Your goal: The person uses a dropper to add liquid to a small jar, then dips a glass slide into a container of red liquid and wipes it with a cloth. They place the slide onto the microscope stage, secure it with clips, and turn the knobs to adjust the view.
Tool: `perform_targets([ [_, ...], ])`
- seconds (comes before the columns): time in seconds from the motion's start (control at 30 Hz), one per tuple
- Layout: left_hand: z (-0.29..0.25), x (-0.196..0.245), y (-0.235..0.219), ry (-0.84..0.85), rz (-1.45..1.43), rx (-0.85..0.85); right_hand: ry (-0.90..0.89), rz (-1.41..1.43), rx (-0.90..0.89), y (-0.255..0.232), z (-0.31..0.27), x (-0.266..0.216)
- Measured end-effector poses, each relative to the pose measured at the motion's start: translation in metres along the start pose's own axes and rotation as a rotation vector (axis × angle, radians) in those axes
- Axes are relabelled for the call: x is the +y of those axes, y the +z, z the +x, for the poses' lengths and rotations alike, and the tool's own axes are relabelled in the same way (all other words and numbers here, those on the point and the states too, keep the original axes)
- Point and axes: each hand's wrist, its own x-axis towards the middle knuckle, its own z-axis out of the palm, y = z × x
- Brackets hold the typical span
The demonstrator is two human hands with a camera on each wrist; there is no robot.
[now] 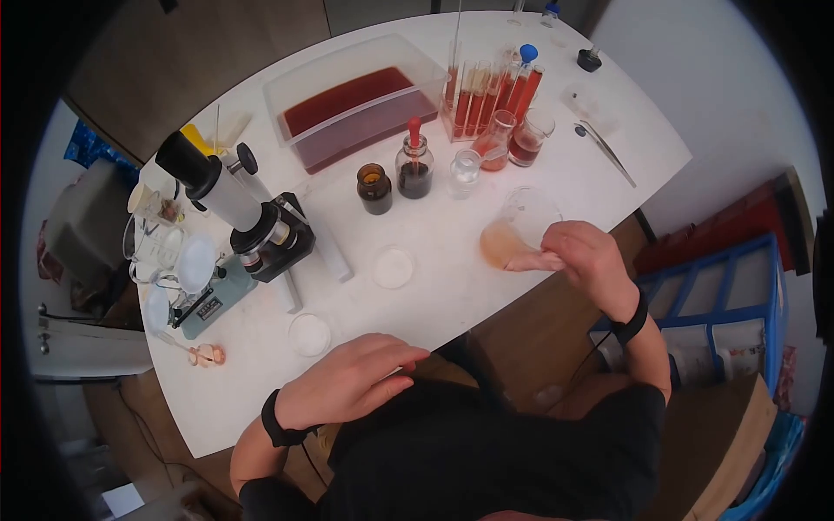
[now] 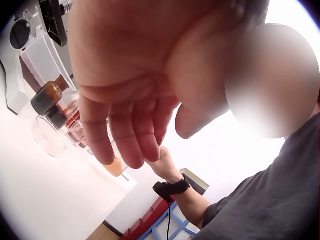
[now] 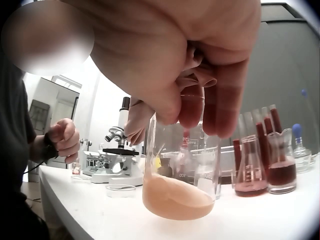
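1. While our right hand [image 1: 591, 260] is out near the table edge, it's pinching a limp pale pink piece [image 1: 532, 260] between thumb and fingers. We can't tell what it's made of; some of it is bunched up in the grip and a flap hangs out past the thumb.
2. That pink piece is right by a clear glass beaker [image 3: 156, 160], and in the right wrist view our fingers overlap the beaker's top. We can't tell whether fingers or piece actually touch the glass.
3. Down in the beaker we've got cloudy orange liquid [image 3: 177, 200], and it's all near the near edge of the white table [image 1: 434, 300].
4. Our left hand [image 1: 343, 382] is at the near edge too, well apart from the right one, fingers loosely bent and thumb apart from them. Nearest to it is a petri dish [image 1: 310, 335], with a second petri dish [image 1: 393, 267] a bit further in.
5. Beyond those we have a brown glass bottle [image 1: 375, 191], a dropper bottle [image 1: 414, 169] with a red bulb, and a small clear bottle [image 1: 465, 171], pretty much in a row.
6. Further back: an Erlenmeyer flask [image 1: 495, 152] of red liquid, red-filled test tubes [image 1: 476, 111], and a clear plastic tub [image 1: 369, 130] with dark red liquid.
7. Off to the sides, our microscope [image 1: 230, 200] is on the left, metal tweezers [image 1: 608, 154] on the right.
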Motion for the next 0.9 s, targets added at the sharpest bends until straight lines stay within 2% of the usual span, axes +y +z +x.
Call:
perform_targets([
  [0.07,0.003,0.0,0.003,0.014,0.035,0.029,-0.096,0.034,0.005,0.013,0.007,-0.021],
  [0.2,0.007,-0.002,0.007,0.031,0.115,0.024,-0.169,0.107,-0.078,0.028,0.013,-0.038],
  [0.3,0.01,-0.008,0.01,0.031,0.166,0.035,-0.17,0.082,-0.035,0.035,0.015,-0.045],
  [0.5,0.023,-0.024,0.02,0.065,0.091,0.118,-0.145,0.012,-0.118,0.032,0.015,-0.054],
  [0.6,0.026,-0.023,0.02,0.077,0.065,0.127,-0.082,-0.023,-0.09,0.02,0.022,-0.067],
  [0.7,0.02,-0.021,0.018,0.13,0.12,0.141,-0.026,0.249,0.035,0.011,0.015,-0.06],
  [0.73,0.017,-0.018,0.019,0.165,0.143,0.156,0.02,0.359,-0.036,-0.001,0.019,-0.061],
  [0.83,0.018,0.005,0.015,0.37,0.344,0.235,0.489,1.257,-0.299,-0.01,0.016,-0.06],
  [0.87,0.021,0.016,0.012,0.457,0.434,0.267,0.7,1.538,-0.356,-0.012,0.019,-0.066],
  [0.9,0.025,0.024,0.007,0.473,0.518,0.276,0.773,1.684,-0.437,-0.013,0.025,-0.077],
])
